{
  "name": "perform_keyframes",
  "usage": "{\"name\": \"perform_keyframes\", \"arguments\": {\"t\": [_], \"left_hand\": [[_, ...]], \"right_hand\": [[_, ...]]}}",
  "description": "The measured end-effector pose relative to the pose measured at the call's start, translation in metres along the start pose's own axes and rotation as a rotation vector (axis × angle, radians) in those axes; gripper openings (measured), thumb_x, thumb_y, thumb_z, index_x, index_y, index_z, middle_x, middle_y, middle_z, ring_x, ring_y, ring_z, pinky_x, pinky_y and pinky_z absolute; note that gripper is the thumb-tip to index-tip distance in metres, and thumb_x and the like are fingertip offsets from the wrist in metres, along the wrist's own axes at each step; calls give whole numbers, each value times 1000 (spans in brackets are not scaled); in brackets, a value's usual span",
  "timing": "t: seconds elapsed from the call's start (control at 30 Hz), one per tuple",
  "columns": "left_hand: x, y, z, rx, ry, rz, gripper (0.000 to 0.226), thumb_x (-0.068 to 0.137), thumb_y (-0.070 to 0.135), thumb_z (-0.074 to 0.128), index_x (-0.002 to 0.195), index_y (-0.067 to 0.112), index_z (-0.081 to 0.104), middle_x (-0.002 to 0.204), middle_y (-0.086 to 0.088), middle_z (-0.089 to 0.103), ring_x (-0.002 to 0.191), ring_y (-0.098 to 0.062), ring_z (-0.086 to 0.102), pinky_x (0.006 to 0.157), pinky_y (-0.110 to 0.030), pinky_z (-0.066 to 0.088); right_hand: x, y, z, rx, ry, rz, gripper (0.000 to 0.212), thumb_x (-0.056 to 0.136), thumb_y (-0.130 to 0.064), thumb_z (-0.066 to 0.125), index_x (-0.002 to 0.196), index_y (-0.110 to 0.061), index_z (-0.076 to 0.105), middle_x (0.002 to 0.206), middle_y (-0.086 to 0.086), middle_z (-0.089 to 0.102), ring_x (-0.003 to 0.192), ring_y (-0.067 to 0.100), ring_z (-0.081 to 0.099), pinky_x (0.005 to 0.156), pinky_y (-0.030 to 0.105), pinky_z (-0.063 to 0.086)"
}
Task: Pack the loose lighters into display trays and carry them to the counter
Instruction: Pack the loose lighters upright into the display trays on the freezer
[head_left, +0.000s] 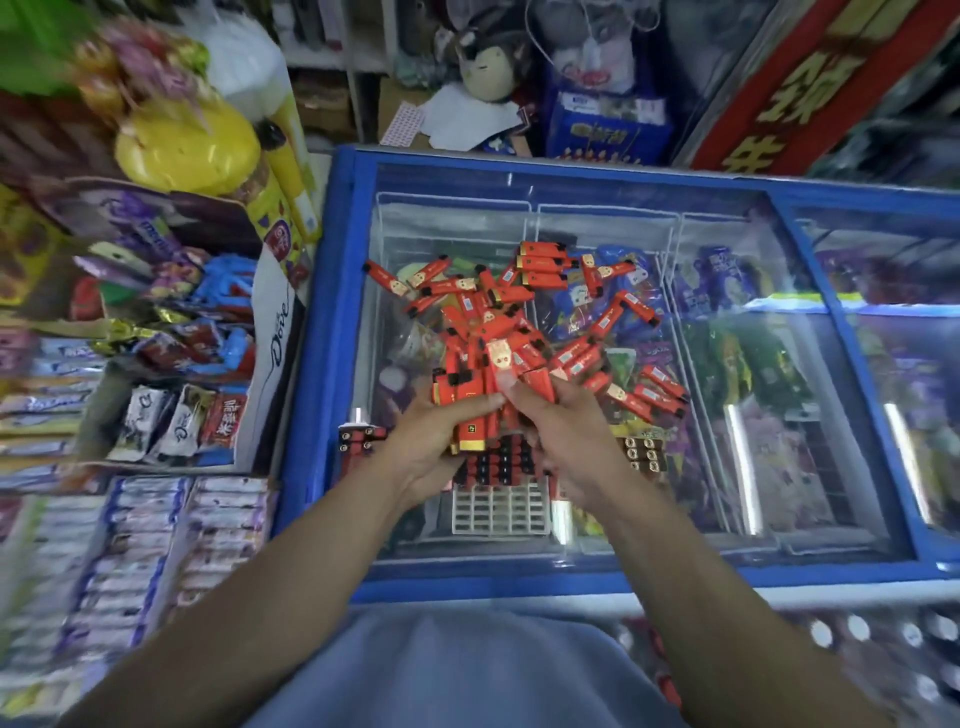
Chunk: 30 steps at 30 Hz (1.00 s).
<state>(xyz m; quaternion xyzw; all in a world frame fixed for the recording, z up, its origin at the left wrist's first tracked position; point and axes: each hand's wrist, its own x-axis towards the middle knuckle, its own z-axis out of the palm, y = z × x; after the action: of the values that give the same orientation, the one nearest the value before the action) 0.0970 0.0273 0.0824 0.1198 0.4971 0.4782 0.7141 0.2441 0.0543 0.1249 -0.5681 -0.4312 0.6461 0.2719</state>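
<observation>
Head view: a heap of red lighters lay on the glass lid of a blue freezer.
Left hand: fingers curled round a stack of lighters.
Right hand: thumb and fingers pinched one lighter.
Tray: white grid, partly filled, under the hands.
Writing: "Dove" on a display box to the left.

The lighters are red-orange with black caps and gold ends (several carry a small pale cartoon figure). At six o'clock of the pile the display tray is a white grid. The freezer frame is bright blue. At nine o'clock, chocolate packets are white, purple and red; at eleven sits a yellow tub.
</observation>
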Motion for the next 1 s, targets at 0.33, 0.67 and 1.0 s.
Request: {"name": "perform_keyframes", "arguments": {"t": [0.33,0.67,1.0], "left_hand": [[-44,-17,-34,-112,-67,-44,49,75,15,79,121,9,64,104,-14,77,88,-23,77,69,-34,60],[-64,-21,-60,-140,-140,-105,31,77,12,73,107,7,73,93,-11,76,75,-19,74,59,-26,57],[-74,-28,-95,-215,9,-112,35,74,13,77,108,11,70,96,-10,76,74,-19,71,69,-32,55]], "right_hand": [[-35,17,23,-170,-68,153,22,90,-29,76,74,-18,67,58,-2,52,47,10,38,40,22,26],[-41,27,30,-235,-184,207,71,58,-44,88,120,-14,69,87,2,69,55,7,43,43,20,32],[-54,52,26,-638,42,3,19,89,-21,78,100,-21,62,89,-5,75,60,6,68,53,20,47]]}}
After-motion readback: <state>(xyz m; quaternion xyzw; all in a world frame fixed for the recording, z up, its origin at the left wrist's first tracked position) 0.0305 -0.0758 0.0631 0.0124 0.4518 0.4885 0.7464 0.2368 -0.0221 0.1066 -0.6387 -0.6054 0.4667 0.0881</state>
